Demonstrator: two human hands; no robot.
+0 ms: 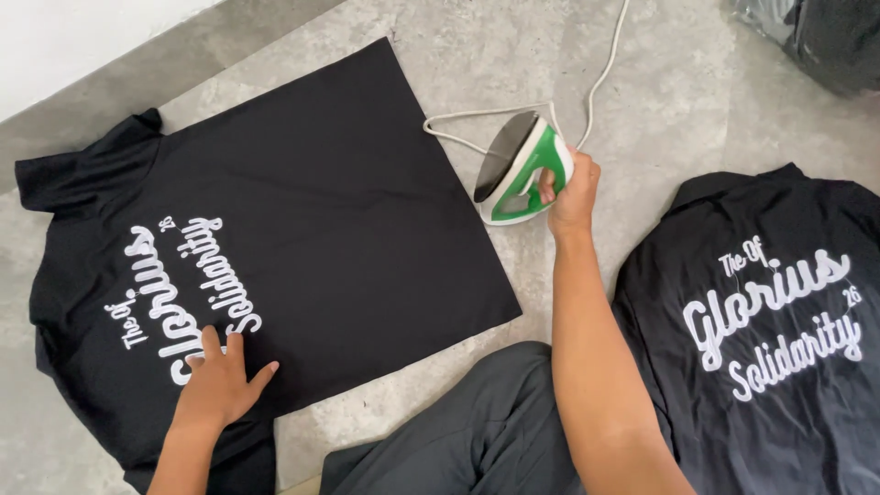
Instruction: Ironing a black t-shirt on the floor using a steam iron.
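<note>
The right hand (574,194) is closing around the handle of a green and white iron (520,170), fingers wrapped through the grip, and is holding it tipped on its side so the dark soleplate is facing toward ten o'clock, off the cloth and over bare floor. The left hand (220,383) is lying open, palm down and fingers spread, pressing on the lower part of a black shirt (302,202) spread flat, right on the edge of its white lettering.

To do this step well, I judge the left hand should be keeping the cloth taut and smooth while staying out of the iron's path, and the soleplate should be coming down flat rather than edge first; the printed lettering is probably best avoided.

The iron is sitting at about three o'clock from the spread shirt, just beside its right edge. Its white cord (587,101) is looping behind it toward twelve o'clock and trailing out of view; that loop is lying near the shirt's corner and could be dragging onto the cloth. At four o'clock a second black shirt (761,321) with similar lettering is lying near the right forearm. The person's dark trousers (477,431) are showing at six o'clock, on the grey stone floor (697,101). A dark bundle (825,37) is sitting at one o'clock.
</note>
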